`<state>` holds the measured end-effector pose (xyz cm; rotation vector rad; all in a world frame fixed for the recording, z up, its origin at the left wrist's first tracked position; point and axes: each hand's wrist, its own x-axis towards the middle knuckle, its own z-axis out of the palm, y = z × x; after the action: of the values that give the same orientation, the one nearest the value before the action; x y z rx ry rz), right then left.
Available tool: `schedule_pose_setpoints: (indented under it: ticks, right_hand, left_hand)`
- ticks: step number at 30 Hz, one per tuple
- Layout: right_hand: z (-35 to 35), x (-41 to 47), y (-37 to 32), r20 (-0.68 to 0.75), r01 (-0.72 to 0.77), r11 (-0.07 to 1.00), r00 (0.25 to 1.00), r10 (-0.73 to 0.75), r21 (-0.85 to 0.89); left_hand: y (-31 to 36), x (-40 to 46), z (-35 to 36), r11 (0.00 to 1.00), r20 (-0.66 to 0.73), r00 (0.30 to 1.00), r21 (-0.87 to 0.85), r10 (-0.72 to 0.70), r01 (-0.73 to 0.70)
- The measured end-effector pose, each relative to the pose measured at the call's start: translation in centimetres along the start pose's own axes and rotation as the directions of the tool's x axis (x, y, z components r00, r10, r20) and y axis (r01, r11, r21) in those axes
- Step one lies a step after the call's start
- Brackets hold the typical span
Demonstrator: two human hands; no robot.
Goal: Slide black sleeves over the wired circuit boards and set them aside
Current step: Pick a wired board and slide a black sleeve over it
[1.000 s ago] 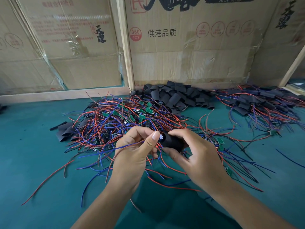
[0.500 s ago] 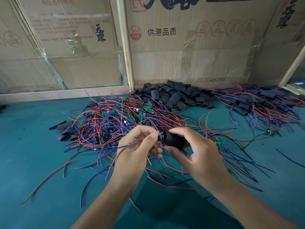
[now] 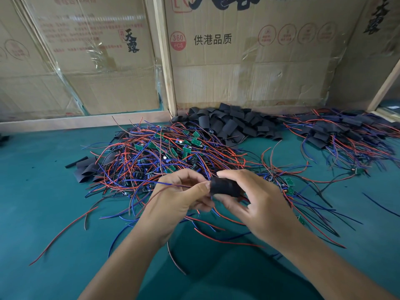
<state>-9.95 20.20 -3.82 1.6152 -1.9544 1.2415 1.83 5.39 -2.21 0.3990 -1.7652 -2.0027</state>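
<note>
Right hand (image 3: 257, 204): fingers and thumb curled round a black sleeve (image 3: 225, 187), held above the green desk (image 3: 43, 202), in front of the pile of wired circuit boards (image 3: 164, 154). The sleeve lies roughly level, its open end facing the left hand.

Left hand (image 3: 175, 198): thumb and fingers pinched together on thin blue and red wires (image 3: 173, 185) at the mouth of the sleeve; thumb tip touches the sleeve's edge. The wires trail from the pinch across the back of the hand and hang toward the desk. Whether a board sits inside the sleeve cannot be told; nothing of it shows.

Pile of wired circuit boards: a loose tangle of red and blue leads with small green boards, lying on the desk directly behind both hands. No bin or tray holds it; all stock rests straight on the desk surface.

Heap of empty sleeves (image 3: 229, 124): behind the board pile, against the cardboard wall (image 3: 249, 72).

Second heap of sleeved boards (image 3: 346, 131): to the right of the board pile, black sleeves mixed with red and blue leads, apart from the empty sleeves.

A few flattened sleeves (image 3: 84, 169): at the left edge of the board pile, touching its outer wires.

Loose leads (image 3: 62, 234): spread over the desk in front of the board pile, under and beside both forearms.
</note>
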Motion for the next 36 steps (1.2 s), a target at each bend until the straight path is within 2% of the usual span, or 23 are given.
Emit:
schedule_pose_setpoints:
  ticks: [3, 6, 12, 15, 19, 24, 28, 32, 36]
  right_hand:
    - [0.2, -0.1, 0.0, 0.022, -0.005, 1.000, 1.000, 0.004, 0.010]
    - [0.1, -0.2, 0.1, 0.038, 0.007, 1.000, 0.999, -0.007, -0.001]
    - [-0.1, -0.1, -0.1, 0.109, -0.002, 1.000, 0.994, 0.002, -0.003]
    - [0.0, -0.1, -0.2, 0.147, 0.013, 0.996, 0.989, 0.001, -0.092]
    - [0.3, -0.4, 0.0, 0.155, 0.039, 0.986, 0.988, -0.014, -0.160]
    - [0.4, -0.4, 0.5, 0.149, 0.060, 0.982, 0.988, -0.033, -0.180]
    - [-0.5, 0.3, 1.4, 0.099, 0.038, 0.982, 0.995, -0.020, -0.183]
    - [-2.3, 0.9, 3.3, 0.044, -0.031, 0.961, 0.998, 0.045, -0.274]
    - [-4.6, 2.0, 5.5, -0.089, -0.126, 0.911, 0.991, 0.098, -0.393]
  left_hand:
    - [-0.1, 0.0, -0.5, 0.982, 0.087, 0.980, -0.045, -0.178, 0.182]
    - [-0.1, -0.2, -0.5, 0.952, 0.189, 0.945, -0.106, -0.266, 0.289]
    - [-0.3, 0.1, -0.7, 0.932, 0.170, 0.936, -0.146, -0.307, 0.332]
    - [-0.5, 0.3, -0.7, 0.920, 0.109, 0.936, -0.181, -0.333, 0.348]
    - [-0.7, 0.3, -0.5, 0.912, 0.108, 0.930, -0.185, -0.352, 0.366]
    - [-0.9, 0.4, -0.4, 0.907, 0.116, 0.932, -0.214, -0.344, 0.362]
    - [-0.9, 0.4, 0.0, 0.919, 0.145, 0.955, -0.267, -0.259, 0.290]
    - [-0.9, 0.7, 0.1, 0.917, 0.041, 0.978, -0.340, -0.206, 0.207]
    - [-1.2, 1.0, -0.2, 0.904, -0.037, 0.981, -0.397, -0.190, 0.161]
